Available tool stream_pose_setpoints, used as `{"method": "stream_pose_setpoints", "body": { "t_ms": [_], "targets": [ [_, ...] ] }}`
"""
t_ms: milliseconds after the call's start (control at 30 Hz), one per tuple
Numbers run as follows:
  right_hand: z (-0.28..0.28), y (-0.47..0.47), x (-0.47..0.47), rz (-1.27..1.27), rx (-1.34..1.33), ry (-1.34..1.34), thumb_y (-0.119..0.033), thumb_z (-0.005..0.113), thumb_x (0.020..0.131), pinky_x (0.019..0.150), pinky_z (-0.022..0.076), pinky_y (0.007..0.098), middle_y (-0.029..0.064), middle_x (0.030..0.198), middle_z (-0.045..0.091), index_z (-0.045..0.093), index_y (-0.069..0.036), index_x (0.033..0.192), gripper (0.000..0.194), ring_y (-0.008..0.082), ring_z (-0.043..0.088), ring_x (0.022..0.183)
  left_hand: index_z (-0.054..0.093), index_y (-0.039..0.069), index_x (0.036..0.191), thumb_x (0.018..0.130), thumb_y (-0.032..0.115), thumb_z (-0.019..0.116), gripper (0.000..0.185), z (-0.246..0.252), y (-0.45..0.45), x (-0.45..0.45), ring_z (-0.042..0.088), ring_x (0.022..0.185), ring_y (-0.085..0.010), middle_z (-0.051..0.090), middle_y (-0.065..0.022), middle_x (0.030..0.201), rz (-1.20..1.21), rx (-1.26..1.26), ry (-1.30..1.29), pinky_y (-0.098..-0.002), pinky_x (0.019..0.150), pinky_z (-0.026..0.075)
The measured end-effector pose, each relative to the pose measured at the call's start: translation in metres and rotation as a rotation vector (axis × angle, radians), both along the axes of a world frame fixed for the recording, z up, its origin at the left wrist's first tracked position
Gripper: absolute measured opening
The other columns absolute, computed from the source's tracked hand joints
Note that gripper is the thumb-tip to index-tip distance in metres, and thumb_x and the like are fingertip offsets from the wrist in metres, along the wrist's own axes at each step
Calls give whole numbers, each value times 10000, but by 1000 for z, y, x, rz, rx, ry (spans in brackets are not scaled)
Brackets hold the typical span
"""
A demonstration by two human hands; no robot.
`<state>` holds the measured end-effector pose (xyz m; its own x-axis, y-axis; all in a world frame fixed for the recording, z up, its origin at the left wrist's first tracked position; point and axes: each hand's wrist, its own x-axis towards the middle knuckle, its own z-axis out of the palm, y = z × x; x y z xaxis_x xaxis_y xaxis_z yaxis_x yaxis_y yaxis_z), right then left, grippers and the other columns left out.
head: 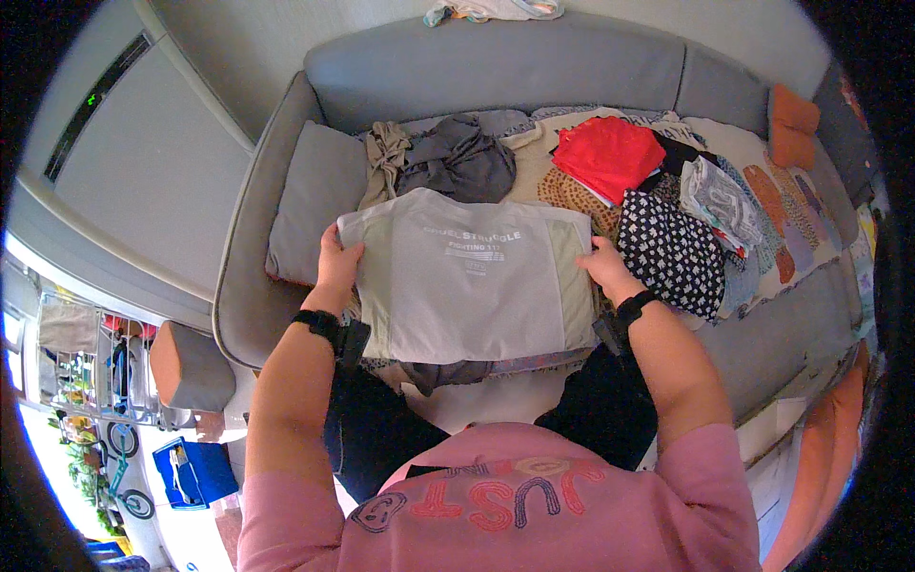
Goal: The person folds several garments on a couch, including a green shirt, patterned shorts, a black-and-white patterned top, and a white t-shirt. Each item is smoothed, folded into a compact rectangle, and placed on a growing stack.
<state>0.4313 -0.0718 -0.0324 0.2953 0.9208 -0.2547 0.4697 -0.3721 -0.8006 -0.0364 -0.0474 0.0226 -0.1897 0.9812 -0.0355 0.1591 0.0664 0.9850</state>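
A light grey shirt [472,293] with pale green side panels and white print is spread between my hands over the sofa's front edge. My left hand [339,261] grips its upper left corner, and my right hand [606,264] grips the right edge. Behind it lie a crumpled dark grey garment [457,157] and a beige one [386,161]. To the right are a folded red garment [607,154], a black garment with white pattern [672,254], a brown spotted one [575,196] and a folded grey and white one [720,200].
The grey sofa [500,68] has a grey cushion [314,200] at the left and an orange cushion [792,125] at the right. A patterned throw [800,229] covers part of the seat. A blue bin [194,473] and a grey stool [196,368] stand on the floor at left.
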Motion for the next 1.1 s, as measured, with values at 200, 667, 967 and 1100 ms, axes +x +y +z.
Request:
{"method": "stream_pose_setpoints", "body": {
  "t_ms": [200, 667, 967, 1100],
  "targets": [
    [-2, -18, -1, -58, -42, 136, -160, 673, 813, 745, 493, 376, 174, 1117, 605, 370, -10, 1370, 651, 262, 622, 878, 254, 75, 1439, 844, 76, 586, 682, 7, 4, -7, 579, 954, -212, 579, -108, 1153, 98, -253, 14, -336, 768, 489],
    [14, -84, 17, 244, -430, 517, -87, 630, 830, 611, 456, 375, 92, 1046, 596, 452, -10, 1268, 479, 233, 572, 828, 578, 16, 1139, 758, 269, 746, 487, -1, -120, -10, 527, 706, -156, 615, -29, 859, -299, -638, 290, -288, 590, 422],
    [52, -106, -7, 482, 2, -609, -127, 659, 774, 721, 488, 447, 177, 992, 612, 588, -31, 1008, 262, 347, 601, 890, 590, 97, 1117, 839, 220, 644, 309, 37, -143, -21, 562, 815, -141, 632, 8, 978, -212, -630, -87, -287, 653, 430],
    [50, -95, -78, 763, 603, -537, -124, 659, 754, 861, 465, 446, 172, 1045, 613, 611, -49, 1004, 265, 366, 573, 1000, 582, 132, 1153, 848, 207, 626, 317, 46, -148, -12, 554, 935, -127, 627, 21, 1070, -145, -531, -174, -283, 722, 427]
  ]
}}
